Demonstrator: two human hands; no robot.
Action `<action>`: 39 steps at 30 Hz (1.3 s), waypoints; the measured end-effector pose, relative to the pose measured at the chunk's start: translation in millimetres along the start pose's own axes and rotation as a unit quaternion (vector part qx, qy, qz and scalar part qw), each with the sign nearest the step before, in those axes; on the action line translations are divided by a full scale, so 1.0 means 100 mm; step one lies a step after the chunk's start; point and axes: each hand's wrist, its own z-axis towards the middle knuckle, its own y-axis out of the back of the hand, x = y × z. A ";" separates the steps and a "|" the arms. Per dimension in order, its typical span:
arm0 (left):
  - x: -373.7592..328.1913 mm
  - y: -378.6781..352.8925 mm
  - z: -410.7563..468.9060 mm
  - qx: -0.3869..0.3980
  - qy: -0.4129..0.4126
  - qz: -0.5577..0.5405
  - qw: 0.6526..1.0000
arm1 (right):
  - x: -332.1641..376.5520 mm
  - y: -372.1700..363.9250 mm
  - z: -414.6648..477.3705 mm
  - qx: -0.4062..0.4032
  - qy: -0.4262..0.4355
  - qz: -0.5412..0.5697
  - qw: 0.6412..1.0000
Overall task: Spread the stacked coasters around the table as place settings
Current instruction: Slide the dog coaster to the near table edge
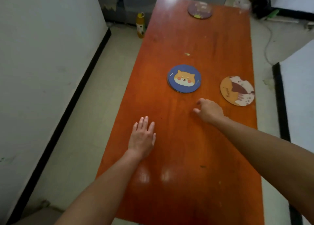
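Observation:
A small stack of round coasters (184, 78), topped by a blue one with a cartoon dog face, lies in the middle of the long orange-brown table (178, 182). A tan and white coaster (237, 90) lies flat near the table's right edge. A purple coaster (200, 9) sits at the far end. My left hand (142, 137) rests flat on the table, fingers spread, holding nothing. My right hand (209, 111) hovers just below and right of the stack, fingers loosely curled and apart, empty, between the stack and the tan coaster.
A yellow bottle (140, 25) stands on the floor by the table's far left corner. A white wall with a black skirting runs along the left. Bags and clutter (260, 4) lie past the far right corner, with a white cable (268, 43) on the floor.

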 end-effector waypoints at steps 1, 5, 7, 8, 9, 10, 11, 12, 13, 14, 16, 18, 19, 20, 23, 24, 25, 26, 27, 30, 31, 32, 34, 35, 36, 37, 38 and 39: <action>0.05 -0.06 0.07 0.005 -0.004 0.000 1.000 | 0.02 0.02 0.12 -0.010 -0.018 0.015 1.000; 0.21 -0.32 0.14 -0.012 -0.030 0.001 0.999 | 0.11 0.13 0.62 -0.057 -0.076 0.073 0.993; 0.26 -0.41 0.12 -0.020 -0.040 -0.018 0.999 | 0.16 0.17 0.85 -0.079 -0.113 0.113 0.984; 0.27 -0.44 0.11 -0.024 -0.043 -0.023 0.999 | 0.18 0.18 0.96 -0.086 -0.131 0.130 0.979; 0.28 -0.46 0.12 -0.028 -0.045 -0.025 0.998 | 0.20 0.18 1.05 -0.087 -0.149 0.141 0.975; 0.29 -0.47 0.13 -0.028 -0.045 -0.026 0.998 | 0.23 0.18 1.13 -0.082 -0.168 0.150 0.971; 0.29 -0.47 0.13 -0.024 -0.046 -0.027 0.998 | 0.25 0.17 1.20 -0.075 -0.188 0.159 0.966; 0.29 -0.46 0.14 -0.020 -0.046 -0.027 0.998 | 0.27 0.17 1.25 -0.071 -0.208 0.167 0.961; 0.29 -0.46 0.13 -0.019 -0.046 -0.027 0.998 | 0.28 0.15 1.29 -0.069 -0.224 0.173 0.957; 0.30 -0.46 0.13 -0.019 -0.045 -0.026 0.998 | 0.28 0.14 1.32 -0.068 -0.239 0.178 0.952; 0.30 -0.47 0.13 -0.018 -0.046 -0.023 0.998 | 0.28 0.12 1.37 -0.071 -0.268 0.199 0.940; 0.30 -0.47 0.13 -0.020 -0.050 -0.021 0.998 | 0.27 0.10 1.39 -0.084 -0.291 0.236 0.923; 0.30 -0.47 0.13 -0.021 -0.051 -0.020 0.998 | 0.26 0.10 1.39 -0.094 -0.294 0.252 0.917; 0.29 -0.48 0.12 -0.022 -0.052 -0.019 0.998 | 0.25 0.08 1.39 -0.105 -0.286 0.266 0.915; 0.29 -0.49 0.12 -0.027 -0.054 -0.015 0.998 | 0.20 0.04 1.33 -0.147 -0.229 0.289 0.918; 0.29 -0.49 0.13 -0.028 -0.054 -0.014 0.998 | 0.20 0.04 1.28 -0.162 -0.210 0.297 0.917; 0.29 -0.49 0.13 -0.030 -0.054 -0.013 0.998 | 0.20 0.04 1.22 -0.177 -0.194 0.304 0.916; 0.29 -0.49 0.13 -0.032 -0.055 -0.013 0.998 | 0.20 0.04 1.15 -0.192 -0.180 0.315 0.912; 0.29 -0.48 0.13 -0.032 -0.055 -0.012 0.998 | 0.20 0.05 1.07 -0.202 -0.166 0.334 0.905; 0.29 -0.48 0.13 -0.038 -0.051 -0.010 0.998 | 0.24 0.07 0.74 -0.195 -0.136 0.437 0.867; 0.29 -0.47 0.12 -0.039 -0.049 -0.011 0.998 | 0.24 0.07 0.61 -0.190 -0.126 0.458 0.859; 0.28 -0.46 0.12 -0.041 -0.046 -0.012 0.998 | 0.24 0.06 0.47 -0.183 -0.115 0.468 0.857; 0.27 -0.43 0.11 -0.045 -0.042 -0.011 0.998 | 0.22 0.03 0.16 -0.161 -0.093 0.485 0.855; 0.26 -0.42 0.10 -0.046 -0.040 -0.008 0.998 | 0.20 0.00 -0.01 -0.147 -0.085 0.494 0.853; 0.24 -0.40 0.09 -0.046 -0.039 -0.004 0.998 | 0.17 -0.04 -0.18 -0.135 -0.077 0.501 0.851; 0.22 -0.38 0.07 -0.045 -0.036 0.001 0.998 | 0.14 -0.08 -0.35 -0.123 -0.073 0.505 0.851; 0.20 -0.35 0.06 -0.040 -0.033 0.009 0.999 | 0.10 -0.13 -0.52 -0.110 -0.072 0.506 0.853; 0.17 -0.32 0.04 -0.035 -0.027 0.020 0.999 | 0.06 -0.18 -0.69 -0.098 -0.070 0.504 0.855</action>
